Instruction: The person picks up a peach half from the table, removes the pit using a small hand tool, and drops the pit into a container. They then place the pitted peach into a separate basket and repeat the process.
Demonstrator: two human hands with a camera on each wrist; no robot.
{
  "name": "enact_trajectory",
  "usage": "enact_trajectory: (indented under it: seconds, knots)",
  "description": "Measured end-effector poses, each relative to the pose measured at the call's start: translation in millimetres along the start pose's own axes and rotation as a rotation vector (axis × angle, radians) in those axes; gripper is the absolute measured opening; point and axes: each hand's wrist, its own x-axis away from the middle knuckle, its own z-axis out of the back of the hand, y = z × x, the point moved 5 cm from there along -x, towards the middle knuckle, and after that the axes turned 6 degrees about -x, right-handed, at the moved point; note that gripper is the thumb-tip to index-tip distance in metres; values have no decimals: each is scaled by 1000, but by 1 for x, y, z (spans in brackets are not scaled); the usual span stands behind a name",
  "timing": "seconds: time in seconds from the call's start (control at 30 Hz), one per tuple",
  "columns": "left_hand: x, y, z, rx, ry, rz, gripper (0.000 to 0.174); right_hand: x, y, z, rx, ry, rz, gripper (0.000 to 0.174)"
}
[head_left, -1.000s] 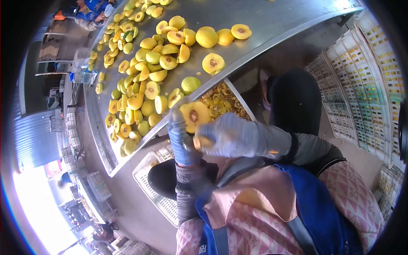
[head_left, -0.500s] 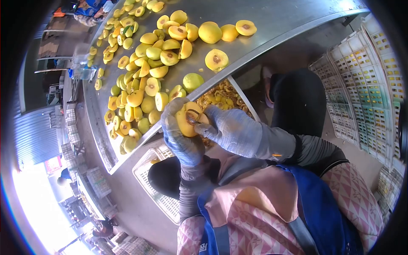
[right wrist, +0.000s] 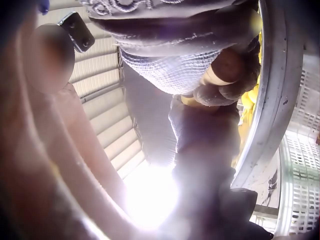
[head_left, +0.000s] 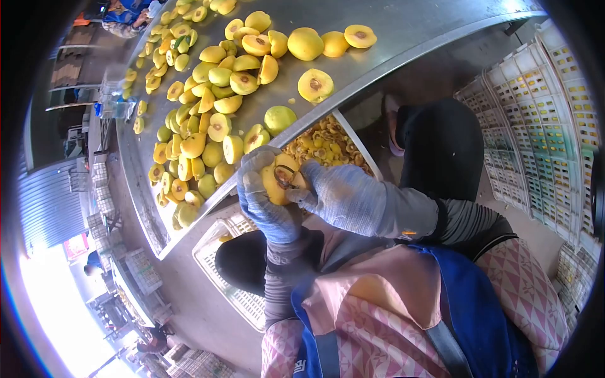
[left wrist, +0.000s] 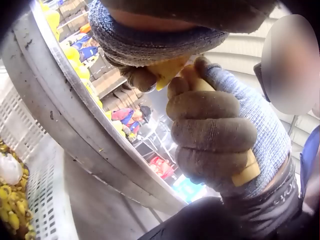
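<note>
A yellow peach half [head_left: 275, 191] sits cut face up in my gloved left hand [head_left: 263, 198], whose fingers wrap its outer side. My gloved right hand [head_left: 350, 198] grips a pitting knife by its wooden handle [left wrist: 246, 172]; the handle's butt end [right wrist: 227, 66] shows in the right wrist view. The knife's curved metal loop [head_left: 285, 175] lies at the brown pit in the middle of the cut face. The right thumb is close beside the loop. In the left wrist view, a sliver of the peach half [left wrist: 167, 72] shows beneath the left hand.
Many peach halves [head_left: 217, 129] lie on the metal table [head_left: 403, 38], a greenish one [head_left: 280, 120] near its edge. Below the edge, a bin holds pits and scraps [head_left: 324, 148]. White crates [head_left: 523, 120] stand at the right, another crate [head_left: 230, 277] below left.
The left hand has come round the peach half, cupping it. The right hand has brought the pitting knife's loop onto the pit. The table has shifted slightly left in the head view.
</note>
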Motion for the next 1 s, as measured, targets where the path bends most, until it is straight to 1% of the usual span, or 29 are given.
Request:
enact_trajectory:
  seconds: [0.07, 0.13, 0.2, 0.23, 0.27, 0.3, 0.33, 0.37, 0.4, 0.43, 0.47, 0.5, 0.53, 0.6, 0.63, 0.7, 0.73, 0.77, 0.8, 0.83, 0.87, 0.9, 0.93, 0.97, 1.0]
  knots:
    - [2, -2, 1, -41, 13, -10, 42, 1, -4, 3, 35, 45, 64, 40]
    - [3, -5, 0, -81, 29, -24, 42, 1, -2, 1, 36, 21, 32, 40]
    - [6, 14, -8, -487, 75, -480, 40, 1, 4, -5, 38, -2, 2, 39]
    - [7, 16, -7, -487, 76, -481, 40, 1, 8, -11, 34, 3, 72, 38]
    - [6, 16, -6, -444, 54, -389, 40, 2, 9, -14, 30, 9, 141, 37]
    - [6, 14, -5, -400, 33, -297, 40, 2, 10, -13, 29, 9, 141, 37]
    - [6, 14, -4, -401, 32, -297, 40, 2, 10, -13, 35, -22, 139, 37]
    - [5, 13, -3, -427, -6, -307, 35, 2, 11, -14, 41, -52, 135, 36]
    - [5, 13, -3, -451, -43, -317, 46, 2, 8, -12, 40, -52, 135, 36]
    - [4, 9, -3, -452, -43, -317, 46, 0, 6, -8, 3, -51, 61, 35]
    - [1, -8, 2, -213, 4, -75, 48, -1, 5, -3, -33, -49, -12, 34]
    - [-1, -21, 3, 30, 49, 163, 51, -1, 1, 0, -30, -47, -9, 34]
    - [-1, -20, 2, 30, 52, 162, 51, 1, -2, 1, -50, -66, -7, 34]
    - [-1, -8, -3, -50, 26, 0, 47, 3, -4, 0, -75, -85, -5, 34]
    - [-1, -5, -4, -48, 25, 0, 47, 2, -3, 0, -60, -45, 9, 34]
    - [0, 10, -5, -253, 51, -161, 43, 4, 4, -2, -45, -4, 21, 34]
    - [1, 9, -5, -253, 50, -162, 43, 4, 7, -6, -55, -22, 93, 34]
    - [2, 10, -5, -277, 44, -238, 41, 3, 7, -7, -64, -38, 166, 35]
    - [3, 13, -6, -301, 38, -313, 39, 2, 6, -6, -62, -38, 167, 35]
    - [3, 12, -5, -301, 39, -312, 39, 1, 6, -6, -79, -77, 81, 37]
    - [4, 13, -5, -310, 32, -355, 38, 1, 8, -8, -97, -116, -5, 43]
    - [4, 15, -5, -318, 24, -400, 38, 3, 14, -13, -97, -117, -6, 43]
    - [3, 14, -3, -317, 24, -399, 38, 7, 17, -19, 17, -66, 136, 47]
    - [2, 14, -3, -387, -19, -414, 39, 11, 18, -24, 133, -15, 278, 51]
    - [2, 14, -4, -457, -61, -429, 41, 10, 20, -25, 133, -15, 276, 51]
